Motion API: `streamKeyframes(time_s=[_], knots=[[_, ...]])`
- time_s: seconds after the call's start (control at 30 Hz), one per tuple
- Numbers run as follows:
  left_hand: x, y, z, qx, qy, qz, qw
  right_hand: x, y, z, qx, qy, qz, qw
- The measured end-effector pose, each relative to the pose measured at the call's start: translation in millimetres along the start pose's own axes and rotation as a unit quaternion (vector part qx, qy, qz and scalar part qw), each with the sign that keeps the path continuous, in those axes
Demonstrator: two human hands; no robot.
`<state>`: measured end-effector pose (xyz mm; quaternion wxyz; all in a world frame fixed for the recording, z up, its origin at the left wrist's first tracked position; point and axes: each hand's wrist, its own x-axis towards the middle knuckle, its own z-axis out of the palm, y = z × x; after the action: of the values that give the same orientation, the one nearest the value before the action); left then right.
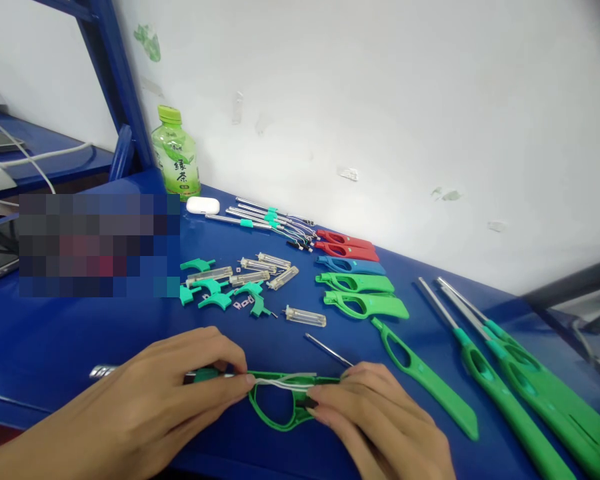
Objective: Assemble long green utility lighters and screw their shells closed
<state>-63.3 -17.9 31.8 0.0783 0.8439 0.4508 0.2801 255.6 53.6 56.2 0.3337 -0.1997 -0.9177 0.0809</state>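
Observation:
My left hand (180, 390) is closed, thumb and fingers pinching the neck of an open green lighter shell (273, 427). From under this hand a metal lighter tube (103, 371) sticks out on the left. White wires (280, 383) run along the shell, above its finger loop, between both hands. My right hand (387, 417) is closed over the shell's handle end, its thumb and finger at the wires and a small black part (307, 403). The handle end is mostly hidden by that hand. Just beyond it lies a thin metal rod (329, 349).
Beyond my hands lie clear fuel tanks (305, 317), teal triggers (215, 293), wired metal tubes (260, 213), and red (347, 251), blue (353, 265) and green shells (367, 305). Lighters with tubes (510, 400) lie right. A tea bottle (177, 157) and white case (203, 205) stand near the wall.

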Motion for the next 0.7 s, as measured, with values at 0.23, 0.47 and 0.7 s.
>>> streamKeyframes(time_s=[0.23, 0.47, 0.7], knots=[[3.1, 2.9, -2.4, -0.018, 0.007, 0.004, 1.000, -5.0, -1.3, 1.3, 0.009, 0.017, 0.033, 0.999], [0.2, 0.7, 0.3, -0.006, 0.011, -0.001, 1.000, -2.4, 0.8, -1.8, 0.000, -0.013, 0.002, 1.000], [-0.9, 0.7, 0.8, -0.017, 0.005, 0.004, 1.000, 1.7, -0.8, -4.0, 0.010, 0.025, 0.008, 1.000]])
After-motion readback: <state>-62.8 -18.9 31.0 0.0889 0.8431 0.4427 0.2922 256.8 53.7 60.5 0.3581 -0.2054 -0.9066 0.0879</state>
